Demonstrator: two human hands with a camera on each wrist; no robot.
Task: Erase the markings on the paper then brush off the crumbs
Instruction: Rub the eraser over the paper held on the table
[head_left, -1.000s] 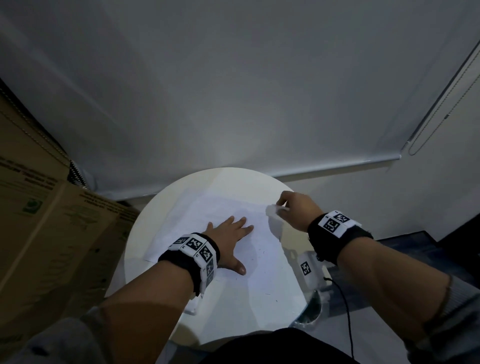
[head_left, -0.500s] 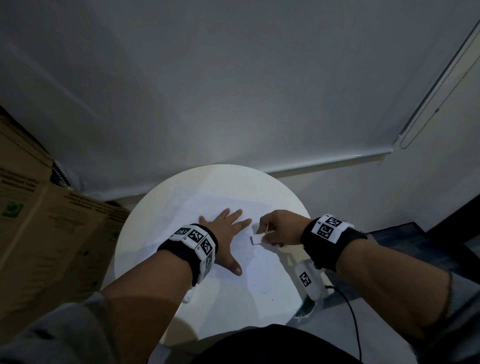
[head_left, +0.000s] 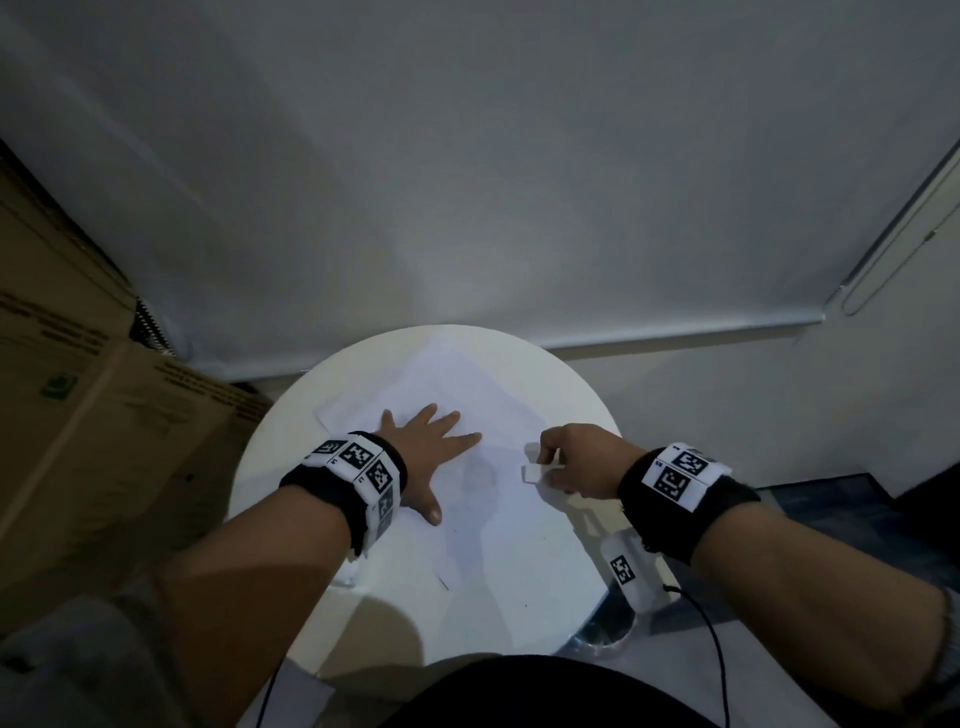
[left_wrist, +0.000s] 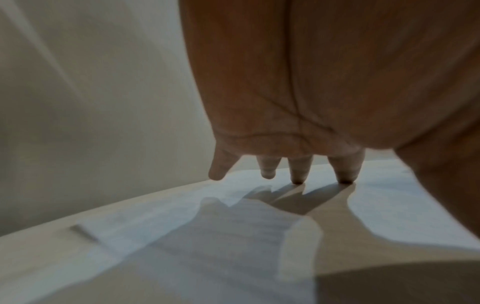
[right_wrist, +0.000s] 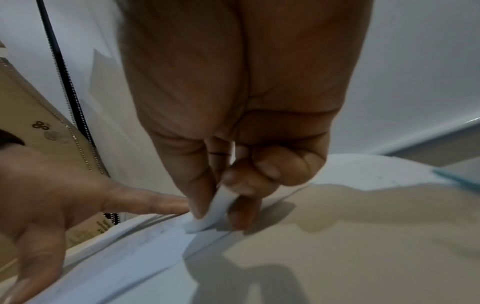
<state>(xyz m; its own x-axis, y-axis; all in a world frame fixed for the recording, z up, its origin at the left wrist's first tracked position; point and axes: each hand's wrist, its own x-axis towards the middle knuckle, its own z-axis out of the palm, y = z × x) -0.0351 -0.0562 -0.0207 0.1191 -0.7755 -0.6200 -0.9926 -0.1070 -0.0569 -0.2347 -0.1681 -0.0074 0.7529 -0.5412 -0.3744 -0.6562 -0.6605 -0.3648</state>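
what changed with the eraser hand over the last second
The right hand, pinching the white eraser, came back from the far edge of the paper toward the person and now has it down on the sheet beside a faint mark. The left hand stayed flat on the paper, fingers spread.
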